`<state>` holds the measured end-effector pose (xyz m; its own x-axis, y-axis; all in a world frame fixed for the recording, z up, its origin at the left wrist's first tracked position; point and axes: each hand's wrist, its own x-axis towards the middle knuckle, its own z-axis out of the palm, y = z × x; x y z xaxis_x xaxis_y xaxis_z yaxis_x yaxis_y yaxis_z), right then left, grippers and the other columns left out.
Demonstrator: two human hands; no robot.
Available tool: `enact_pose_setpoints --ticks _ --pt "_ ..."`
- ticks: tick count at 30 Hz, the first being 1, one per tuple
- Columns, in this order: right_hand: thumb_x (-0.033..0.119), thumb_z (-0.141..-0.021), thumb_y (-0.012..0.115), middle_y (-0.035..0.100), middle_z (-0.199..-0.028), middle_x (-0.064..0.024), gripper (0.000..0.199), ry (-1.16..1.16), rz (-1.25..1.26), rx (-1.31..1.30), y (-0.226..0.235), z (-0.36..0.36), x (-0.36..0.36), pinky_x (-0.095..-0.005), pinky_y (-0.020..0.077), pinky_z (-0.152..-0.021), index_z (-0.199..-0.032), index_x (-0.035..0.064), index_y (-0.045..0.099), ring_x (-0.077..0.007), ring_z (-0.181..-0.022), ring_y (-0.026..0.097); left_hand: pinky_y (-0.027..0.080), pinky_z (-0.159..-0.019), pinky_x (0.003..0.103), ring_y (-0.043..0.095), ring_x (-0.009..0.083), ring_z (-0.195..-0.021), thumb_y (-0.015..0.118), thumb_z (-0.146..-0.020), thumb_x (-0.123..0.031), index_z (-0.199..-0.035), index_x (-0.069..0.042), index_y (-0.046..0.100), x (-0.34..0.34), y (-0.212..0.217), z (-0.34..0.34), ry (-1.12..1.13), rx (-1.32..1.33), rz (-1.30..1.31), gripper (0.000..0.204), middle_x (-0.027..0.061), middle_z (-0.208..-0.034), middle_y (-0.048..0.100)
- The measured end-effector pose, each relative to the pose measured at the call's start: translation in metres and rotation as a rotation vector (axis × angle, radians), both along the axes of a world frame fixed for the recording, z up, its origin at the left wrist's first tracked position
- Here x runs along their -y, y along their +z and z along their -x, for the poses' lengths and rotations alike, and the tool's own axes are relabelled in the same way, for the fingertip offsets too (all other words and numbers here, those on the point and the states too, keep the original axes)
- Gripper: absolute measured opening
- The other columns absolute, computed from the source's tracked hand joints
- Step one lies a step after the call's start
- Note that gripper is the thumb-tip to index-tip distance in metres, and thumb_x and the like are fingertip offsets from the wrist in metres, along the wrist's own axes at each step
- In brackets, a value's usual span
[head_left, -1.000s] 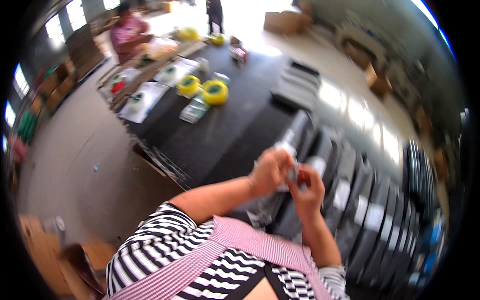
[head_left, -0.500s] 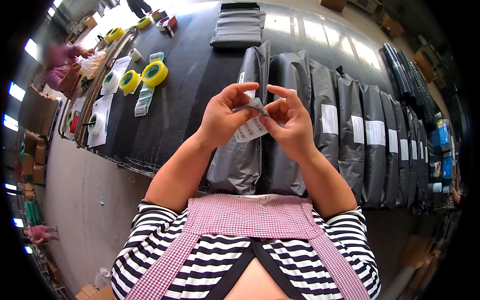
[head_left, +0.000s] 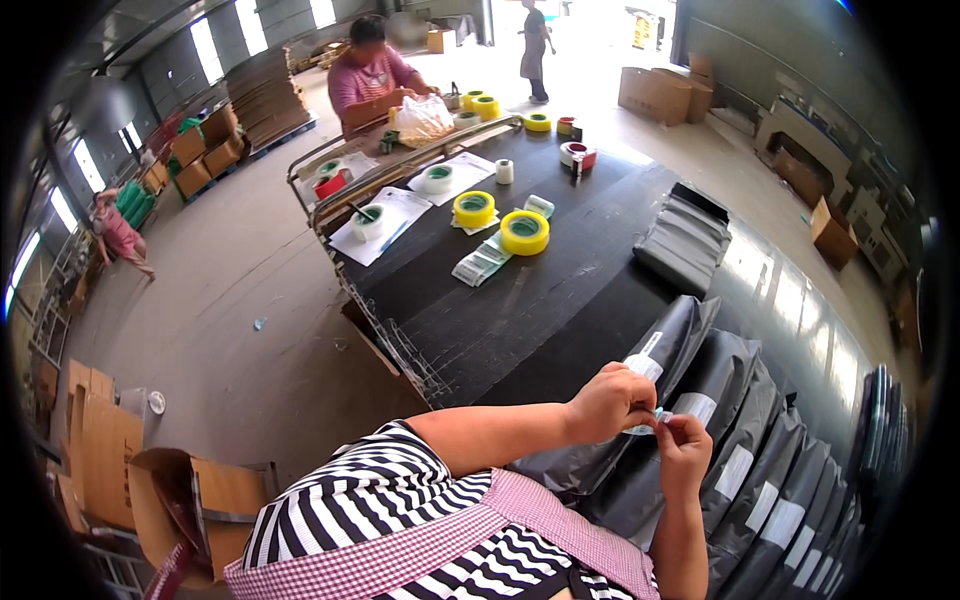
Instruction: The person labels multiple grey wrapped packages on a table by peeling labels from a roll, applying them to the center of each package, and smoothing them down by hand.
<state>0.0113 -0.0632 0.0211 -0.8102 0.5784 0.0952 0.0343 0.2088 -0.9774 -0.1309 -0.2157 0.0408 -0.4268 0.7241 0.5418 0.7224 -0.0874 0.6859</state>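
Note:
My left hand (head_left: pixel 605 403) and my right hand (head_left: pixel 684 447) meet fingertip to fingertip, both closed in a pinch. Between them is a small paper label (head_left: pixel 642 430), mostly hidden by the fingers. Just beyond my left hand lies a plump grey plastic mailing bag (head_left: pixel 682 325) with a white label (head_left: pixel 645 367) on it. More filled grey bags (head_left: pixel 760 440) lean in a row to the right, below and past my right hand, several bearing white labels.
A stack of flat grey bags (head_left: pixel 682 240) lies farther back on the black table (head_left: pixel 440 320). Yellow tape rolls (head_left: pixel 525 232) and a label strip (head_left: pixel 480 262) are at its left. A metal rail (head_left: pixel 400 170) edges it; a person (head_left: pixel 365 85) works beyond. Cartons (head_left: pixel 165 510) stand lower left.
The view has swung left, so the table and hands appear farther right. My hands have drawn together, and the label, spread out before, is now mostly covered by my fingers.

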Motion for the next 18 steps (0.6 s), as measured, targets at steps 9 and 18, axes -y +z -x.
enact_pose_setpoints --ticks 9,18 --pt "0.0 -0.093 0.071 0.059 -0.135 -0.0111 0.007 -0.026 0.034 -0.322 -0.039 0.01 -0.022 -0.0219 0.0455 -0.084 -0.092 0.0013 0.064 -0.0095 -0.099 0.058 0.042 -0.088 0.04 0.062 0.0251 -0.074 0.082 -0.079 -0.034 -0.078 -0.013 0.063 0.013 -0.018 0.005 0.119 -0.073 -0.071 0.029 0.0008 -0.072 0.062" --pt "-0.002 -0.094 0.069 0.066 -0.089 0.0003 0.007 -0.214 0.193 -0.365 -0.093 0.018 -0.047 -0.0217 0.0467 -0.078 -0.094 0.003 0.064 -0.0072 -0.081 0.058 0.038 -0.101 0.04 0.064 0.0202 -0.086 0.078 -0.084 -0.021 -0.084 -0.014 0.067 0.013 -0.061 -0.016 0.048 -0.111 -0.036 0.013 -0.0003 -0.085 0.067"
